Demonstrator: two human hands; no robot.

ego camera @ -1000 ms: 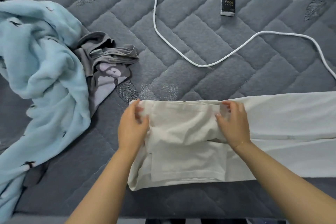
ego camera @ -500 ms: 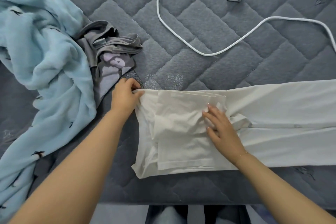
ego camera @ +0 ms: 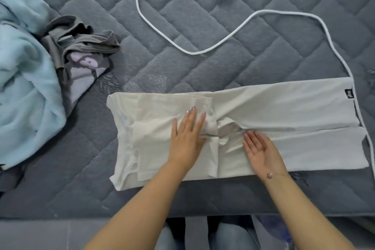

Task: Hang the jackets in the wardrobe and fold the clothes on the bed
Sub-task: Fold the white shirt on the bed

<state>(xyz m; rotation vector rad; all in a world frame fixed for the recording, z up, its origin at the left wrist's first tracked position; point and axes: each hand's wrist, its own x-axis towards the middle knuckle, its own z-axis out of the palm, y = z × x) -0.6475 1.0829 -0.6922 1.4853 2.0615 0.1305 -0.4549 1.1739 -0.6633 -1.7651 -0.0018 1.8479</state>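
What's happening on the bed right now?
A person is folding a cream garment on the grey quilted mattress. The left hand presses flat on its folded end; the right hand rests open, palm up, on the unfolded length. A light blue fleece and grey clothes lie unfolded to the left.
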